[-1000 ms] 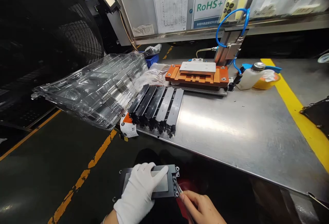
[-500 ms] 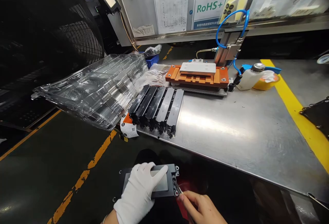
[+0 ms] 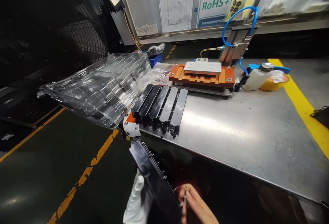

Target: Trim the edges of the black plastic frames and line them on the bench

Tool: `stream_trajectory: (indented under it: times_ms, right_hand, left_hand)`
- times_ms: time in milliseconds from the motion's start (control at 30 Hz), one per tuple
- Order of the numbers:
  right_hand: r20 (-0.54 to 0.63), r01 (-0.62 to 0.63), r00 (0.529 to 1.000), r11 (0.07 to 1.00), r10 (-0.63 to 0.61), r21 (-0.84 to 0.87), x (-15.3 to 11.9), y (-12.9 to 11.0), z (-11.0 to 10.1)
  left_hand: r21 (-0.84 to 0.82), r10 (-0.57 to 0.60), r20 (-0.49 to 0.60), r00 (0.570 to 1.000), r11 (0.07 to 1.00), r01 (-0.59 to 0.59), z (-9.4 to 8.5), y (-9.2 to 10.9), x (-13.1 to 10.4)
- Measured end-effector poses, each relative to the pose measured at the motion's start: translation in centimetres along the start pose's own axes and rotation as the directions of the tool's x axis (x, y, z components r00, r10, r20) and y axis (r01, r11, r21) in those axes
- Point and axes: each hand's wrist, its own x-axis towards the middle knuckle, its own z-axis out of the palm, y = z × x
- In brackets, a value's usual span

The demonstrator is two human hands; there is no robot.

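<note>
Got the flat black plastic panel (image 3: 154,179) tipped up on edge below the front of the steel table (image 3: 244,131), small tabs along its rim, my white-gloved left hand (image 3: 135,201) gripping it from behind. My bare right hand (image 3: 195,207) is pinching a thin metal pick (image 3: 185,196) right at the panel's lower corner.

The black panel (image 3: 154,179), flat a moment ago, now stands tilted on edge, the gloved left hand (image 3: 135,200) behind it.
</note>
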Motion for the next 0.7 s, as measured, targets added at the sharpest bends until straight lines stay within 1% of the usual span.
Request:
stream_trajectory:
  times_ms: [67,133,167,200,233,267,300,333,367,400,433,467,500,533,567,633,700]
  right_hand:
    - [0.032,0.006,0.999,0.998,-0.008,0.064,0.4,-0.8,0.4]
    - [0.065,-0.008,0.998,0.998,0.003,0.064,0.4,-1.7,0.6]
    - [0.072,-0.005,0.997,1.0,0.004,0.021,0.2,-2.2,0.7]
    - [0.062,0.016,0.998,0.998,-0.012,-0.064,-0.1,-2.7,0.8]
    - [0.034,0.051,0.998,0.98,-0.045,-0.191,-0.6,-3.3,0.8]
    - [0.001,0.085,0.996,0.932,-0.09,-0.353,-1.1,-3.9,0.8]
    - [-0.023,0.108,0.99,0.844,-0.141,-0.525,-1.7,-4.6,0.7]
    - [-0.025,0.12,0.982,0.724,-0.186,-0.679,-2.2,-5.2,0.7]
    - [-0.005,0.128,0.976,0.593,-0.217,-0.795,-2.7,-5.8,0.7]
    - [0.024,0.135,0.971,0.467,-0.236,-0.874,-3.1,-6.4,0.7]
    - [0.053,0.142,0.968,0.36,-0.246,-0.922,-3.4,-6.8,0.7]
    - [0.07,0.143,0.964,0.278,-0.256,-0.95,-3.5,-7.1,0.8]
    - [0.081,0.14,0.963,0.22,-0.257,-0.965,-3.5,-7.4,0.9]
    - [0.082,0.13,0.966,0.186,-0.247,-0.974,-3.3,-7.6,1.0]
    - [0.076,0.116,0.972,0.17,-0.224,-0.978,-3.1,-7.7,1.2]
    - [0.064,0.091,0.986,0.174,-0.151,-0.981,-2.7,-8.0,1.6]
    - [0.067,0.084,0.993,0.184,-0.099,-0.979,-2.4,-8.3,1.9]
  left_hand:
    - [-0.04,-0.051,0.069,0.996,0.998,0.054,0.9,-0.7,-0.5]
    - [-0.077,-0.111,0.168,0.979,0.989,0.126,1.8,-1.0,-1.0]
    - [-0.091,-0.138,0.219,0.966,0.983,0.161,2.2,-1.1,-1.1]
    - [-0.102,-0.16,0.265,0.951,0.976,0.192,2.6,-1.1,-1.2]
    - [-0.109,-0.177,0.303,0.936,0.97,0.218,2.8,-1.1,-1.3]
    - [-0.112,-0.189,0.332,0.924,0.965,0.238,2.9,-1.0,-1.3]
    - [-0.114,-0.201,0.356,0.913,0.96,0.256,3.0,-0.9,-1.3]
    - [-0.116,-0.213,0.378,0.901,0.955,0.274,2.9,-0.9,-1.3]
    - [-0.118,-0.223,0.396,0.891,0.95,0.29,2.9,-0.8,-1.3]
    - [-0.121,-0.233,0.41,0.882,0.945,0.305,2.8,-0.8,-1.3]
    - [-0.124,-0.241,0.42,0.875,0.94,0.318,2.6,-0.7,-1.3]
    - [-0.127,-0.246,0.427,0.87,0.936,0.327,2.5,-0.7,-1.3]
    - [-0.129,-0.25,0.431,0.867,0.934,0.333,2.5,-0.7,-1.3]
    - [-0.13,-0.251,0.433,0.866,0.933,0.336,2.4,-0.6,-1.4]
    - [-0.13,-0.251,0.433,0.866,0.933,0.335,2.3,-0.6,-1.4]
    - [-0.125,-0.245,0.424,0.872,0.938,0.324,2.3,-0.5,-1.6]
    - [-0.1,-0.219,0.415,0.883,0.954,0.284,2.3,-0.3,-1.8]
